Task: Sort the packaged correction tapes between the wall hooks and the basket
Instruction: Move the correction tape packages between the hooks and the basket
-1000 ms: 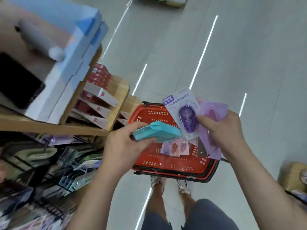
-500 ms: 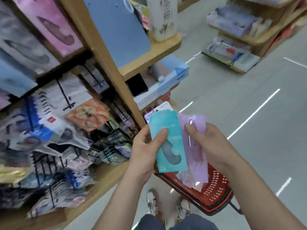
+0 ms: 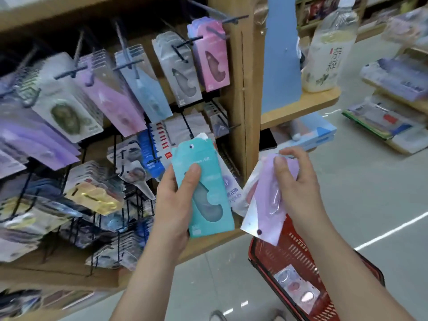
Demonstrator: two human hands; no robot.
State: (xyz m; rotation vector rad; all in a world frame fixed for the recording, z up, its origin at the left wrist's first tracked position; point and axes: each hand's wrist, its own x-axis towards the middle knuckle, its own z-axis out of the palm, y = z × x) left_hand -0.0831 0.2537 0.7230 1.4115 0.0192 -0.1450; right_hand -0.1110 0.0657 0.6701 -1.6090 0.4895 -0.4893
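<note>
Close to the lens, a person's left hand (image 3: 172, 205) grips a teal correction-tape pack (image 3: 214, 179) upright, thumb curled across its front and fingers behind. A white pack (image 3: 232, 193) is fanned out behind it in the same grip. Just beside it, the right hand (image 3: 301, 191) pinches a lilac pack (image 3: 268, 205) by its upper end between thumb and bent fingers. That pack hangs tilted with its punched hole (image 3: 259, 232) at the bottom, so it likely needs turning end for end before it can go on a peg. Below the right forearm, a red basket (image 3: 257, 253) sits on the floor with one loose blister pack (image 3: 295, 288) lying inside. Beyond the hands, black wall hooks (image 3: 185, 45) carry rows of carded tapes, among them a lilac row (image 3: 113, 100) and a pink row (image 3: 212, 56) next to the wooden upright (image 3: 246, 100). The lilac row looks like the natural home for the right hand's pack. No clear teal row shows through the blur, so the teal one may belong in the basket. The step probably goes best one pack at a time: match the colour first, keep the card flat to the peg, and slide the hole on without knocking neighbouring cards. Farther off, a tall bottle (image 3: 328, 52) stands on a side shelf.
</note>
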